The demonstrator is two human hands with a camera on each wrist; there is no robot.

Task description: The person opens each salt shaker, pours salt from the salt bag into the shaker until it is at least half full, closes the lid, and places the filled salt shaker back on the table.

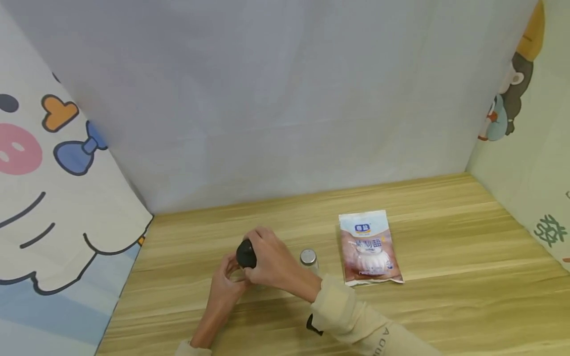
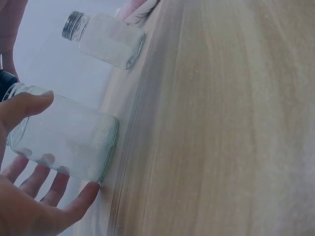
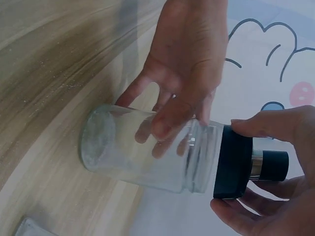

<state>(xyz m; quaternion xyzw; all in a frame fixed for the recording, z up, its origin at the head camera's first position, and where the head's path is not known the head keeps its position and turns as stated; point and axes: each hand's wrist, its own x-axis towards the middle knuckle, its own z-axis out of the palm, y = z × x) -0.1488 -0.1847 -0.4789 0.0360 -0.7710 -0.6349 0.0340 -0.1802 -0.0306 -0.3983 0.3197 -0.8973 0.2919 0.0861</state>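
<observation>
A clear glass jar (image 3: 142, 169) stands upright on the wooden table. My left hand (image 1: 224, 289) holds it around the side, thumb near the neck and fingers spread along the glass, as the left wrist view shows on the jar (image 2: 74, 140). My right hand (image 1: 276, 262) grips a black cap (image 3: 234, 162) with a silver band and a small black knob. That cap sits at the jar's threaded mouth; whether it is screwed down I cannot tell. Whitish haze shows near the jar's base.
A smaller glass shaker (image 1: 308, 257) with a metal lid stands right of my hands. Farther right lies a printed salt packet (image 1: 371, 252). Fine pale specks dot the table (image 3: 54, 73). Cloth walls enclose the back and sides.
</observation>
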